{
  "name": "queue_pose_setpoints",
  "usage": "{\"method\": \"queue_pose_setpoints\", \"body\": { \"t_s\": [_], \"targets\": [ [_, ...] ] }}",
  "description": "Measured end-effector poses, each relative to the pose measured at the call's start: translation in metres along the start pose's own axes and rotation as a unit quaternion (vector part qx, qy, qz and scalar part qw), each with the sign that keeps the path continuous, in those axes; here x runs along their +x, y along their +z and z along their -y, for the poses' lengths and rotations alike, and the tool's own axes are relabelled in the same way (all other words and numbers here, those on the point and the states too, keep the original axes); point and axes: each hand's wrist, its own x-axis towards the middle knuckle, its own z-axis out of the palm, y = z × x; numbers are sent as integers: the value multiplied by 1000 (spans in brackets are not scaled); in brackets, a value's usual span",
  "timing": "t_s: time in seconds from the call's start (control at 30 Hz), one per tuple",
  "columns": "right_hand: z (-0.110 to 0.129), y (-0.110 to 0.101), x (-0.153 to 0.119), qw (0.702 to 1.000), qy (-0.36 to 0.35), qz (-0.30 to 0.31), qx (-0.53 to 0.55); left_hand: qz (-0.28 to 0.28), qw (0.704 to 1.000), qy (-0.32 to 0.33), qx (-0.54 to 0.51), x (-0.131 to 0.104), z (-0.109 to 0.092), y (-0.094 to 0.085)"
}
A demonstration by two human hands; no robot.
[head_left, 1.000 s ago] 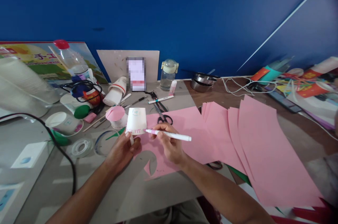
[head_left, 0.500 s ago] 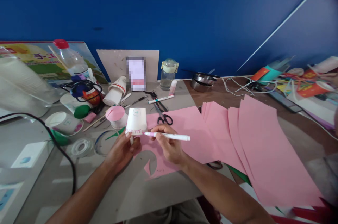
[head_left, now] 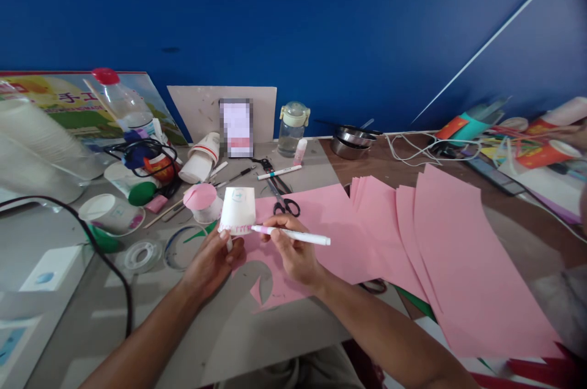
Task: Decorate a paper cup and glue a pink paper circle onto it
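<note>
The left hand grips the cup, the right hand pinches a marker, and pink strokes line the visible rim, its far side hidden.

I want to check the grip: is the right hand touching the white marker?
Touching. The head view shows the right hand pinching the white marker between thumb and fingers.

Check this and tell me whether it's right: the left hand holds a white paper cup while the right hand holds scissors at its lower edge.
The tool is wrong: the head view shows the right hand holding a pink marker, not the scissors, at the lower edge of the white paper cup. The left hand does hold the cup.
</note>
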Motion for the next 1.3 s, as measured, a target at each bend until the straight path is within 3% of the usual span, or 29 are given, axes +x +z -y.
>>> {"method": "queue_pose_setpoints", "body": {
  "t_s": [0.67, 0.9, 1.13, 1.3],
  "targets": [
    [0, 1, 0, 999, 19, -28, 14, -5, 1000, 2, -14, 0, 1, -3],
    [0, 1, 0, 1000, 14, -12, 21, 3, 1000, 0, -5, -1, 1, -1],
    [0, 2, 0, 999, 12, -45, 18, 0, 1000, 4, -16, -1, 0, 0],
    [-1, 0, -1, 999, -3, -28, 22, -2, 1000, 2, -27, -1, 1, -1]
  ]
}}
